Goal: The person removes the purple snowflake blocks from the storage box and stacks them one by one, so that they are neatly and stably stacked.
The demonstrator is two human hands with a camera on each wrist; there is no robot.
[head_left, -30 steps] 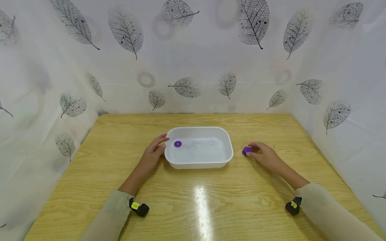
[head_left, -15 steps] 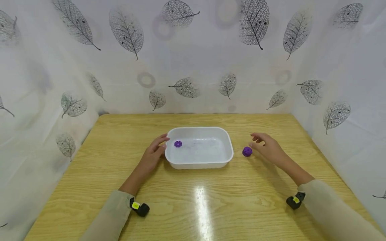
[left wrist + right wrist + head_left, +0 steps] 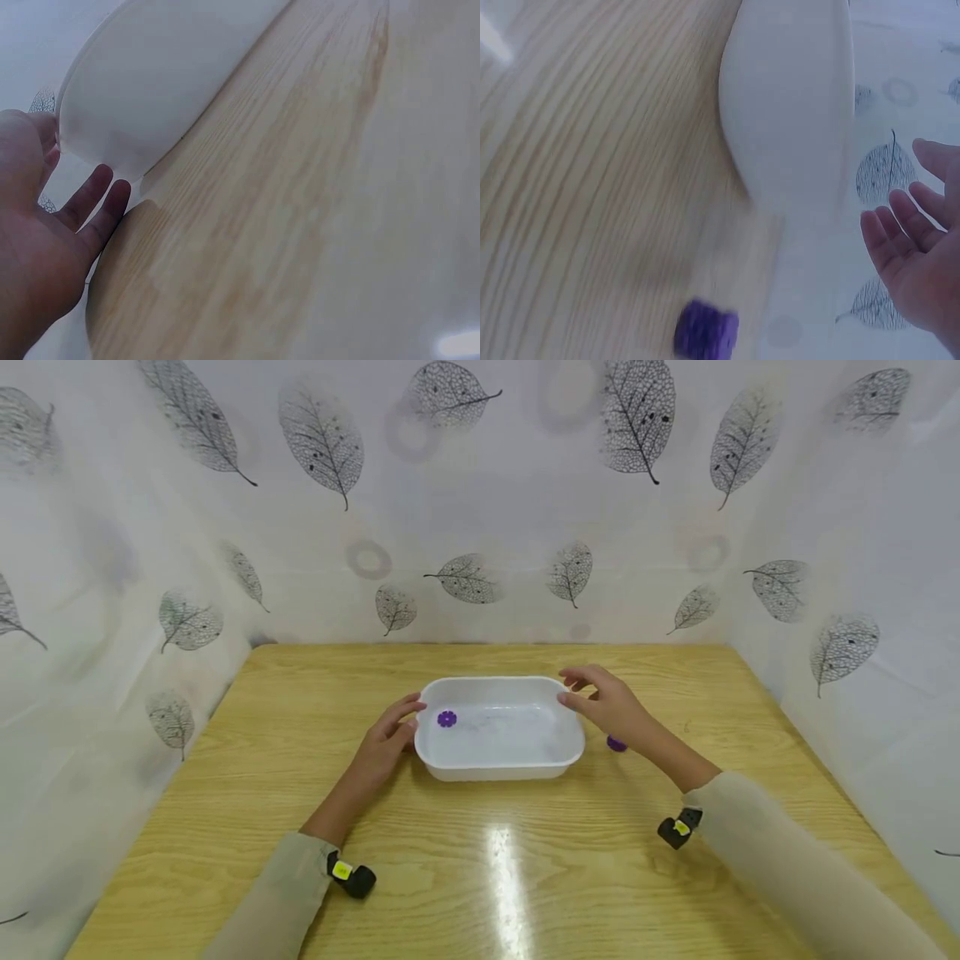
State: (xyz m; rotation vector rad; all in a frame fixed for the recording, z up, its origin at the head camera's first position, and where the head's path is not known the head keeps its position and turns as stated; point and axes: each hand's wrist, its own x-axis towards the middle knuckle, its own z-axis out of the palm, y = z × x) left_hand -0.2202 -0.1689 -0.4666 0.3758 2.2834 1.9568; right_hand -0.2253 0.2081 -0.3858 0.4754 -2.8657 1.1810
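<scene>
A white plastic basin (image 3: 499, 772) sits on the wooden table, one purple flower-shaped disc (image 3: 447, 718) lying on its floor toward the left. My left hand (image 3: 381, 749) rests at the basin's left end, fingertips at the rim and outer wall. The left wrist view shows two fingers (image 3: 91, 202) of it, fairly straight, beside the wall. My right hand (image 3: 609, 703) hovers at the basin's far right corner with loosely spread fingers and nothing in them. Below its wrist, partly hidden in the head view, a small purple stack of notched pieces (image 3: 706, 330) stands on the table.
The wooden table (image 3: 420, 877) extends in front and to both sides, with a bright light reflection near the front middle. A white curtain (image 3: 495, 502) with leaf prints encloses the back and sides. Each sleeve cuff carries a black wrist camera (image 3: 352, 877).
My right hand lets go of the purple stack, leaving it on the table, then moves left and away from me to the basin's right rim. My left hand stays at the basin's left end.
</scene>
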